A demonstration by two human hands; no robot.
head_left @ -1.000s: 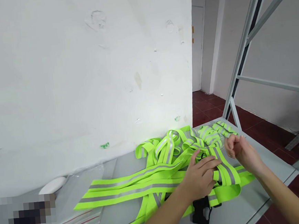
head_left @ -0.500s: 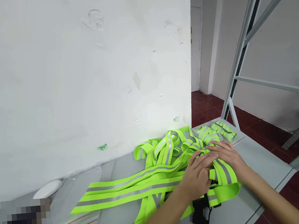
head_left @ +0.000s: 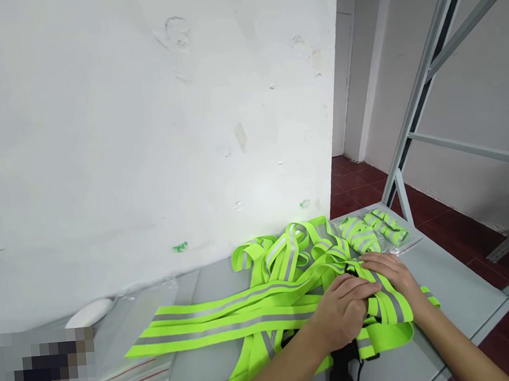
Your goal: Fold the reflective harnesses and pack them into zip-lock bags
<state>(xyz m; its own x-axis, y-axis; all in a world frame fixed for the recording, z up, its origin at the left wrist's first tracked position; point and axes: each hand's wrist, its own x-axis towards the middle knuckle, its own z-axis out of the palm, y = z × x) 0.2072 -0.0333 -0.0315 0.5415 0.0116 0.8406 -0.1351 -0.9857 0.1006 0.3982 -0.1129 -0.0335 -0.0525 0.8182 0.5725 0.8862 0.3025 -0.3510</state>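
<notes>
Neon-yellow reflective straps [head_left: 230, 324] with grey stripes lie in a loose, looping pile on the grey table. My left hand [head_left: 345, 309] is closed, its curled fingers gripping a strap at the right end of the pile. Just beyond it, my right hand [head_left: 396, 276] bends its fingers over the folded strap section [head_left: 393, 300], holding it from the far side. A black plastic buckle [head_left: 344, 368] hangs below my left hand at the near side. Other black parts show between the hands, partly covered by fingers and strap.
Packed strap rolls in clear bags [head_left: 385, 227] lie at the table's far right corner. Clear zip bags [head_left: 134, 370] and a white rounded object [head_left: 90, 313] are at left. A white wall [head_left: 190, 160] borders the back; a metal frame [head_left: 411, 108] rises at right.
My left hand has shifted a little right and nearer, its fingers further onto the folded strap. A short strap end now shows right of my right wrist. The view has turned slightly left.
</notes>
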